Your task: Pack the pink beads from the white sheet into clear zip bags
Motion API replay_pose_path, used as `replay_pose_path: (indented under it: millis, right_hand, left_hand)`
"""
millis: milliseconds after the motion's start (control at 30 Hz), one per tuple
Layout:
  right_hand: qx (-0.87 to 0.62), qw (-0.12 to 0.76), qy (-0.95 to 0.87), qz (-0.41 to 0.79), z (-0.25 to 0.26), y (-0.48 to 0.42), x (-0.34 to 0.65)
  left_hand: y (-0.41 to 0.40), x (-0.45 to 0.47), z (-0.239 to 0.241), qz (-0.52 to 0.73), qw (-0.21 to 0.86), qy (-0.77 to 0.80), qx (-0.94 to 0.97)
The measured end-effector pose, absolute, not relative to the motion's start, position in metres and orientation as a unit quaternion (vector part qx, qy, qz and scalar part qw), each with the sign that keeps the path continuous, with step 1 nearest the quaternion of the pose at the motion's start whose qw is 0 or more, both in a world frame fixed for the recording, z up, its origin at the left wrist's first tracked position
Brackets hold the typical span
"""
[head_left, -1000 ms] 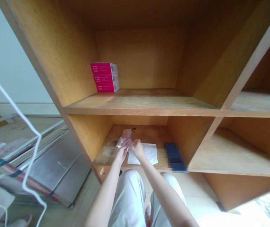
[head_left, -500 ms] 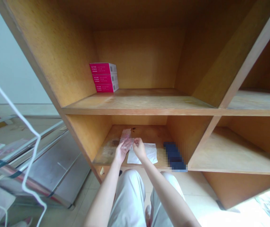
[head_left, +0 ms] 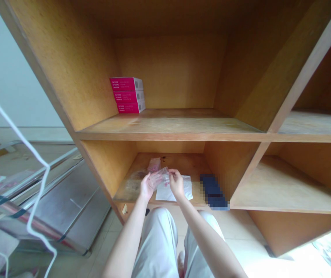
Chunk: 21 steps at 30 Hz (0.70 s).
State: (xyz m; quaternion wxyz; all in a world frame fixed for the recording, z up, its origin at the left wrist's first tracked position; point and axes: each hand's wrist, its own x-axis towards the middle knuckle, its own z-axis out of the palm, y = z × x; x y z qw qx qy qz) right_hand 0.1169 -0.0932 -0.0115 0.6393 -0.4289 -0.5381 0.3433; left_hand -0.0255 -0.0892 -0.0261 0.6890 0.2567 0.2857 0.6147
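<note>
We see the left hand point(head_left: 149, 184), fingers spread, against a clear bag point(head_left: 162, 176), probably steadying its film, while the right hand point(head_left: 176, 182) pinches the edge between fingertips

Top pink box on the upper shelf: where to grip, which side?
Top pink box: likely best by its right end, approaching from the front right. It lies flat on two matching boxes covering its underside, close to the left side wall; front and right end are exposed.

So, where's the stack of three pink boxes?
In the head view, the stack stands left of centre on the upper shelf, near the compartment's left wall.
</note>
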Motion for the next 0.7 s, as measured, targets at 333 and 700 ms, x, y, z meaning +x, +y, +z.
replay_pose_path:
  millis: [333,700]
  right_hand:
    - [-0.402,0.604,-0.601,0.334,-0.026,-0.102,0.13]
    - [-0.418,0.63,-0.521,0.396,-0.03,-0.101,0.136]
  left_hand:
    - [-0.097,-0.013,-0.024,0.558,0.641,0.362,0.383]
    - [-0.091,-0.014,-0.031,0.595,0.612,0.384,0.352]
